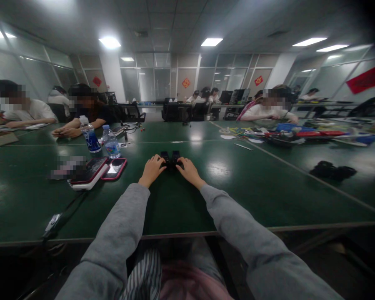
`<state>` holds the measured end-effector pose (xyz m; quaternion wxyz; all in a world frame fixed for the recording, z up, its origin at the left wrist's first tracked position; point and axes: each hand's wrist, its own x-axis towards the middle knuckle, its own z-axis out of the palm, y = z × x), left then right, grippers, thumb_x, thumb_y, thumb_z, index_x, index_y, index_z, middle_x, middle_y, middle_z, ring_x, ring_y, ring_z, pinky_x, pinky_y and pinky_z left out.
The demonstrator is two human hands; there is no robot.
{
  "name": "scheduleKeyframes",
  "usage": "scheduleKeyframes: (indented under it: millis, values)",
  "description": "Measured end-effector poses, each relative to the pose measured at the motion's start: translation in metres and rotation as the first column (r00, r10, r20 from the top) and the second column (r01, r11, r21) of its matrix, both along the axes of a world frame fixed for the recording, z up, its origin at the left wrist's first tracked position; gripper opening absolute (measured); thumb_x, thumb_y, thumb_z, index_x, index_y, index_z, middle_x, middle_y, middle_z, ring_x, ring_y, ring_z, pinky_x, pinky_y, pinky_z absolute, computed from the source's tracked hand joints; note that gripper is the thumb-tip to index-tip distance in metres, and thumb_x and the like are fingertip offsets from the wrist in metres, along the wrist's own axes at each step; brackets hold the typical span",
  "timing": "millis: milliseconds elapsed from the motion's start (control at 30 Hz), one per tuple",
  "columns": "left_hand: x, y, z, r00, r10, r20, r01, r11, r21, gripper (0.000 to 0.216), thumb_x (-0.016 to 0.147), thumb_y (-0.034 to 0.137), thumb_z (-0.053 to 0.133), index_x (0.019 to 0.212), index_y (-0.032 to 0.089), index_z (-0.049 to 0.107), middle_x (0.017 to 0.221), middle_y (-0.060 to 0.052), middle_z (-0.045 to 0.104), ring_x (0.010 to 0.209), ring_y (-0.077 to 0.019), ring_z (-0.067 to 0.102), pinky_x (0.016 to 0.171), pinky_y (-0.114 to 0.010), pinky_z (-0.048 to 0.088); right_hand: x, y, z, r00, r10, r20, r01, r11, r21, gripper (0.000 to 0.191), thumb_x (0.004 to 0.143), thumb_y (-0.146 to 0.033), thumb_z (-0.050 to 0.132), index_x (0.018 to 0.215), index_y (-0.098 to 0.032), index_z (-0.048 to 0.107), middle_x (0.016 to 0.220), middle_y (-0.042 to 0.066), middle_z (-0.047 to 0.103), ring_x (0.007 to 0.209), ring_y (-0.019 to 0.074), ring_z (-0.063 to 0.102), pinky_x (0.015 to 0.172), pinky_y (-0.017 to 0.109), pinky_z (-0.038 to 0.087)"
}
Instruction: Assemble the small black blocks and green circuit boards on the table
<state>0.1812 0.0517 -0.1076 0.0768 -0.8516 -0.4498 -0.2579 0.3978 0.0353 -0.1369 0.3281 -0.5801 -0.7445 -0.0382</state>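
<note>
Both arms, in grey sleeves, reach out over the green table (175,208). My left hand (152,170) is closed on the left small black object (165,156), thumb on its near side. My right hand (189,170) grips the right small black object (176,156) in the same way. These two dark pieces stand side by side on the tabletop with a narrow gap between them. They look boxy, but their exact kind is too dark to make out, and my fingers cover their outer sides.
To my left are two bottles, a blue-labelled one (90,135) and a clear one (111,143), beside a pink-edged phone (114,168) and a cabled device (90,173). On the right lie a black object (333,170), a pen (243,146) and cluttered tools (300,134). Other people sit around.
</note>
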Motion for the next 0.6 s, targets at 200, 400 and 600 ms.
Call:
scheduleKeyframes:
  millis: [200,400,600]
  values:
    - [0.005,-0.003,0.002,0.998,0.05,-0.043,-0.05,0.999,-0.001,0.026,0.088,0.037,0.061,0.109,0.022,0.059,0.114,-0.008,0.052,0.106,-0.0229,0.051,0.089,-0.035,0.041,-0.002,-0.003,0.002,0.999,-0.03,0.02,0.031,0.999,-0.032,0.026,0.092,-0.033,0.053,0.115,-0.021,0.051,0.103,0.006,0.057,0.096,0.019,0.052,0.085,0.031,0.042]
    - [0.01,-0.01,0.008,0.984,0.166,-0.071,-0.164,0.986,0.036,0.028,0.089,0.044,0.055,0.105,0.022,0.061,0.116,-0.012,0.053,0.108,-0.0279,0.05,0.091,-0.041,0.037,-0.004,-0.008,0.006,0.99,-0.08,0.115,0.084,0.996,-0.026,0.027,0.092,-0.034,0.053,0.116,-0.021,0.051,0.105,0.008,0.058,0.098,0.0212,0.052,0.084,0.032,0.042]
    - [0.005,-0.01,0.011,0.975,0.213,-0.055,-0.212,0.977,0.03,0.032,0.089,0.049,0.054,0.105,0.023,0.063,0.117,-0.012,0.055,0.109,-0.0299,0.048,0.094,-0.044,0.034,-0.006,-0.011,0.012,0.972,-0.135,0.192,0.141,0.99,-0.022,0.028,0.093,-0.04,0.051,0.112,-0.019,0.051,0.105,0.009,0.059,0.099,0.0229,0.052,0.082,0.033,0.041]
